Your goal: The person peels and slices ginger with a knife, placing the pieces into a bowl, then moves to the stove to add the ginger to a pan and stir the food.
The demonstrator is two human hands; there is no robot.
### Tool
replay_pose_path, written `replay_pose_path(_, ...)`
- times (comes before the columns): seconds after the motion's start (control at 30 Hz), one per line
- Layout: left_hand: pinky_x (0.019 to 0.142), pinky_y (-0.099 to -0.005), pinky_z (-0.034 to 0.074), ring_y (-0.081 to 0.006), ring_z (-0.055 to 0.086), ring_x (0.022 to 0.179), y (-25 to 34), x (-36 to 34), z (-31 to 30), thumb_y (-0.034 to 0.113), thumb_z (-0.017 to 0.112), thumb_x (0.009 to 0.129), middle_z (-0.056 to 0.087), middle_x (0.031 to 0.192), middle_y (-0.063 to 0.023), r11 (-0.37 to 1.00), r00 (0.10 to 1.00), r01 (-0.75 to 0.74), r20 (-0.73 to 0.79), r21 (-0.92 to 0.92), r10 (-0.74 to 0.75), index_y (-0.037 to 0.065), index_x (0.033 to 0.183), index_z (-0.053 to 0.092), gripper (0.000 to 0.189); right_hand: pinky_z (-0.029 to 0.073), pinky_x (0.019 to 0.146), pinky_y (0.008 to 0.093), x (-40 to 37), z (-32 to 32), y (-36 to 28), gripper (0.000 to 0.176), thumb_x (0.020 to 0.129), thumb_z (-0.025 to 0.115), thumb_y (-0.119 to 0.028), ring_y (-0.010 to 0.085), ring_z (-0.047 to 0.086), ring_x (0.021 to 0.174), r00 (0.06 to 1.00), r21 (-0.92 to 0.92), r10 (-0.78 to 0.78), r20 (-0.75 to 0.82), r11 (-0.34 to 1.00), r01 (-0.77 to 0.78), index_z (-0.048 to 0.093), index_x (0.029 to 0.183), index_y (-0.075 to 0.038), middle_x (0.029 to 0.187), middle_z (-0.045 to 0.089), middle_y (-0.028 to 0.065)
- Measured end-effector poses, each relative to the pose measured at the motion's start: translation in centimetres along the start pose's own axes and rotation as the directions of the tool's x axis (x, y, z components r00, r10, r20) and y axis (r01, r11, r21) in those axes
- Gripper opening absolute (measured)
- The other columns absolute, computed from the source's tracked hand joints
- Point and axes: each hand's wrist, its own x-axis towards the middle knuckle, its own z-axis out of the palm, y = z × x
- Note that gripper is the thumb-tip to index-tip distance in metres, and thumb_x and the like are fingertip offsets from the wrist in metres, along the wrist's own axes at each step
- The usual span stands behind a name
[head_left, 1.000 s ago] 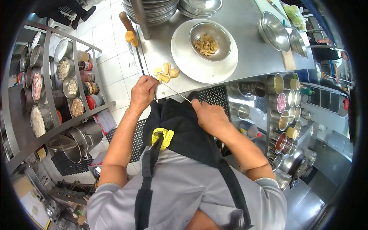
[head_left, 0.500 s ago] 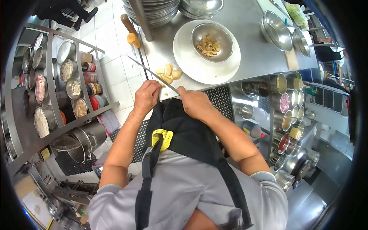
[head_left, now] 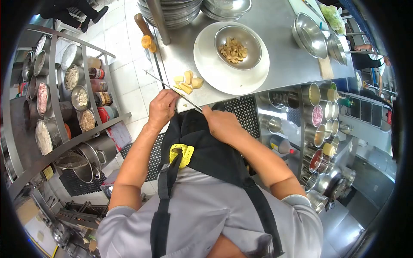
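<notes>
In my right hand (head_left: 222, 124) is a knife (head_left: 165, 86), its long thin blade pointing up and left across the table corner. My left hand (head_left: 163, 106) is pinched closed beside the blade, around a small yellowish ginger piece that the fingers mostly hide. Several peeled ginger chunks (head_left: 188, 82) lie on the steel table just beyond the blade. To their right, a metal bowl (head_left: 254, 60) with thin ginger pieces (head_left: 233, 50) in it rests on a round white board (head_left: 211, 79).
Stacked metal plates (head_left: 172, 15) stand behind a table post (head_left: 158, 21). A brown wooden handle (head_left: 143, 24) lies at the left edge. Metal bowls (head_left: 310, 36) sit at right. Racks of food containers (head_left: 79, 98) flank both sides. Another person's legs (head_left: 77, 10) show at upper left.
The knife has shifted slightly down and left along with my right hand. The yellow bit at my left fingertips shows less now. The chunks and bowl stay in place.
</notes>
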Motion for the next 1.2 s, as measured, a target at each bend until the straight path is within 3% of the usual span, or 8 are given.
replay_pose_path(0.6, 0.088, -0.0457, 0.047, -0.0359, 0.058, 0.105, 3.4, 5.9, 3.1, 0.007, 0.077, 0.075, 0.061, 0.116, -0.0124, 0.961, 0.981, -0.194, 0.044, 0.2, 0.189, 0.009, 0.104, 0.068, 0.03, 0.052, 0.065, 0.0543, -4.0, -3.9, -0.6, 0.022, 0.101, 0.052, -0.015, 0.0448, 0.066, 0.077, 0.901, 0.167, 0.094, -0.424, 0.986, -0.024, 0.05, 0.119, -0.003, 0.09, 0.068, 0.0216)
replay_pose_path(0.7, 0.084, -0.0422, 0.05, -0.0319, 0.062, 0.102, 2.8, 6.2, 1.8, 0.005, 0.076, 0.078, 0.065, 0.109, -0.0117, 0.989, 0.968, -0.121, -0.209, 0.085, 0.136, 0.008, 0.102, 0.068, 0.025, 0.052, 0.064, 0.0543, -4.6, -2.7, 0.1, 0.02, 0.1, 0.053, -0.014, 0.0445, 0.066, 0.076, 0.901, 0.211, 0.131, -0.414, 0.976, -0.045, 0.049, 0.116, -0.003, 0.087, 0.067, 0.0208)
replay_pose_path(0.77, 0.078, -0.0377, 0.052, -0.0277, 0.066, 0.093, 2.0, 5.6, -0.4, 0.005, 0.072, 0.085, 0.068, 0.102, -0.0123, 0.98, 0.908, 0.148, -0.373, -0.134, -0.189, 0.005, 0.102, 0.069, 0.017, 0.052, 0.064, 0.0544, -4.5, -1.8, 0.4, 0.018, 0.1, 0.053, -0.014, 0.0443, 0.066, 0.076, 0.915, 0.229, 0.129, -0.382, 0.973, -0.042, 0.049, 0.115, -0.003, 0.085, 0.067, 0.0204)
replay_pose_path(0.87, 0.074, -0.0331, 0.053, -0.0234, 0.068, 0.086, -0.5, 3.5, -1.2, 0.008, 0.068, 0.092, 0.069, 0.099, -0.0129, 0.877, 0.876, 0.398, -0.172, -0.27, -0.451, 0.002, 0.103, 0.069, 0.013, 0.052, 0.065, 0.0553, -3.7, -0.7, 0.2, 0.018, 0.101, 0.052, -0.015, 0.0443, 0.066, 0.077, 0.965, 0.211, 0.105, -0.242, 0.976, -0.053, 0.048, 0.113, -0.003, 0.085, 0.068, 0.0213)
replay_pose_path(0.97, 0.076, -0.0307, 0.054, -0.018, 0.067, 0.081, -2.4, 2.0, 0.8, 0.009, 0.064, 0.095, 0.07, 0.098, -0.0094, 0.954, 0.957, 0.241, -0.12, -0.175, -0.264, 0.002, 0.106, 0.069, 0.014, 0.051, 0.067, 0.0559, -2.4, -0.2, -0.5, 0.017, 0.101, 0.051, -0.016, 0.0443, 0.067, 0.08, 0.969, 0.267, 0.117, -0.217, 0.962, -0.056, 0.049, 0.113, -0.004, 0.089, 0.069, 0.0222)
replay_pose_path(1.03, 0.073, -0.0303, 0.054, -0.0164, 0.066, 0.077, -4.3, 1.0, 1.2, 0.011, 0.061, 0.097, 0.068, 0.096, -0.0083, 0.732, 0.793, 0.33, -0.245, -0.596, -0.557, 0.001, 0.101, 0.069, 0.014, 0.051, 0.068, 0.0557, -2.6, -1.2, -1.0, 0.018, 0.101, 0.05, -0.017, 0.0445, 0.067, 0.082, 0.963, 0.249, 0.138, -0.231, 0.965, -0.078, 0.05, 0.114, -0.004, 0.091, 0.069, 0.0227)
replay_pose_path(1.1, 0.072, -0.03, 0.053, -0.0151, 0.065, 0.076, -8.3, -1.1, -2.1, 0.013, 0.059, 0.098, 0.068, 0.094, -0.0077, 0.465, 0.499, 0.1, -0.36, -0.879, -0.788, -0.001, 0.097, 0.067, 0.016, 0.051, 0.069, 0.0553, -2.8, -1.6, -1.2, 0.019, 0.101, 0.051, -0.018, 0.0447, 0.067, 0.082, 0.955, 0.242, 0.124, -0.269, 0.969, -0.058, 0.051, 0.116, -0.005, 0.091, 0.069, 0.0229)
replay_pose_path(1.2, 0.076, -0.046, 0.055, -0.0334, 0.071, 0.082, -18.7, -16.0, -0.3, 0.028, 0.057, 0.098, 0.071, 0.089, -0.0216, 0.56, 0.536, 0.826, -0.226, -0.057, -0.813, -0.002, 0.094, 0.066, 0.031, 0.051, 0.07, 0.0544, -4.0, -1.8, -0.9, 0.023, 0.101, 0.052, -0.016, 0.045, 0.067, 0.082, 0.954, 0.234, 0.048, -0.297, 0.972, 0.024, 0.053, 0.121, -0.006, 0.09, 0.069, 0.0228)
